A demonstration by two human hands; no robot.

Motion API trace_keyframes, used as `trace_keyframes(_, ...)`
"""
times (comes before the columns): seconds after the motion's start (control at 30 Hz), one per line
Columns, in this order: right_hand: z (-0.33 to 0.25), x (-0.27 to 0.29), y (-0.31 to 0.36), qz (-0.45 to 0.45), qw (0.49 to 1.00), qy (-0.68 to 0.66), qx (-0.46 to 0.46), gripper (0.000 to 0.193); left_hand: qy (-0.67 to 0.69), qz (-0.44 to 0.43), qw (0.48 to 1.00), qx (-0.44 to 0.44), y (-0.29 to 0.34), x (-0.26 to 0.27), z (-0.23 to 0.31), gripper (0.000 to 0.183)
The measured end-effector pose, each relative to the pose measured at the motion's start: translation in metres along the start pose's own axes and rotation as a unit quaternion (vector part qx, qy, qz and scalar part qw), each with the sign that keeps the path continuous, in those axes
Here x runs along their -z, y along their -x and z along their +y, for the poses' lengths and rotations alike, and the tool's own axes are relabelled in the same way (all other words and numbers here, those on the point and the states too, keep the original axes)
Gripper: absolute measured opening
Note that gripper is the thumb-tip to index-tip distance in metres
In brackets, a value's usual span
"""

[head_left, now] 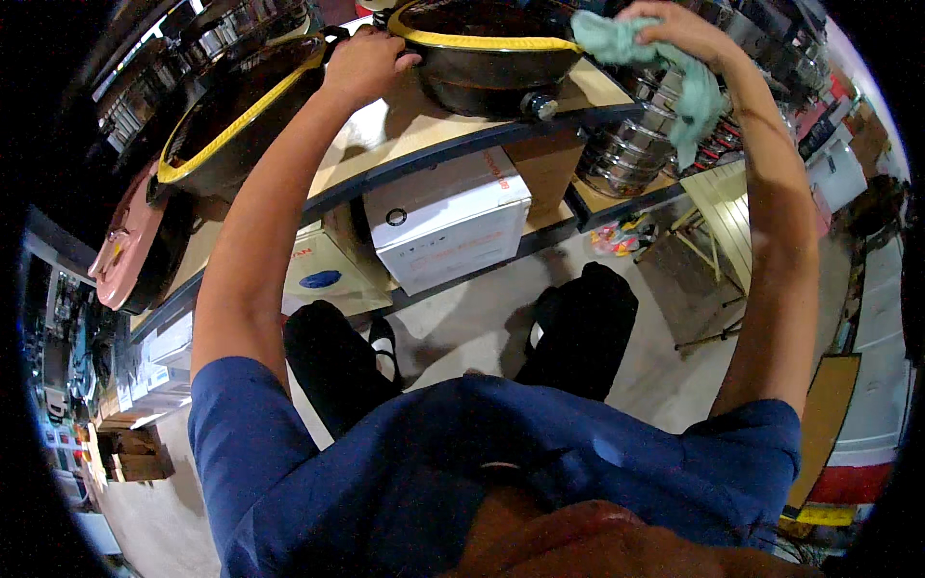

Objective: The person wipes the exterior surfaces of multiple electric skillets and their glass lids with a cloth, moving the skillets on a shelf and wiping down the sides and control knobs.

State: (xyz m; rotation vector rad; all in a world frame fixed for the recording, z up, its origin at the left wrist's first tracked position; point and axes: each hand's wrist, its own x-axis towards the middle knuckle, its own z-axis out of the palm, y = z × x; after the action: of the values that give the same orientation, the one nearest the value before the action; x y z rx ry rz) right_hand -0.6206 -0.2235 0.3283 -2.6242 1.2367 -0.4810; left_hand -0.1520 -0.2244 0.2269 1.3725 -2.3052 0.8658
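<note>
A dark electric pan [482,77] with a yellow rim stands on the wooden shelf, a round knob [541,105] on its near side. My left hand [364,67] grips this pan's left end, the thumb against its outer wall; the fingertips are partly hidden. At the pan's right end, my right hand [682,33] is closed on a pale green cloth [617,40]. Part of the cloth touches the yellow rim, and a long end hangs below my wrist. Left of my left hand sits a second dark pan [241,120], also yellow-rimmed.
A pink cooker [133,243] stands at the shelf's left end. Under the shelf are a white box [453,222] and a pale yellow carton [332,270]. Stacked steel pots [621,154] are at the right, with a folding stool [718,217] in front.
</note>
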Motion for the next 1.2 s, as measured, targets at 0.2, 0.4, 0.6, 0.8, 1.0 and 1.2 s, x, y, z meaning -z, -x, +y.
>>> trace_keyframes(0.2, -0.04, -0.092, 0.065, -0.009, 0.959, -0.245, -0.144, 0.056, -0.04, -0.121, 0.986, 0.107, -0.02, 0.013, 0.015, 0.041)
trace_keyframes(0.4, -0.06, -0.238, 0.046, 0.004, 0.874, -0.48, -0.072, 0.043, -0.107, -0.105, 0.979, 0.139, -0.02, 0.01, 0.011, 0.023)
trace_keyframes(0.6, -0.094, -0.326, 0.032, -0.038, 0.835, -0.545, -0.058, 0.04, 0.047, 0.229, 0.94, -0.248, -0.055, 0.028, 0.099, 0.033)
trace_keyframes(0.8, -0.092, -0.382, 0.032, -0.009, 0.881, -0.466, -0.086, 0.054, -0.028, 0.177, 0.949, -0.258, -0.092, 0.016, 0.146, 0.042)
trace_keyframes(1.0, -0.091, -0.375, 0.038, 0.006, 0.902, -0.422, -0.094, 0.053, -0.018, -0.01, 0.986, -0.164, -0.122, 0.025, 0.158, 0.053)
trace_keyframes(1.2, -0.094, -0.367, 0.045, 0.001, 0.897, -0.435, -0.074, 0.05, 0.224, 0.018, 0.973, 0.047, -0.126, 0.041, 0.161, 0.026)
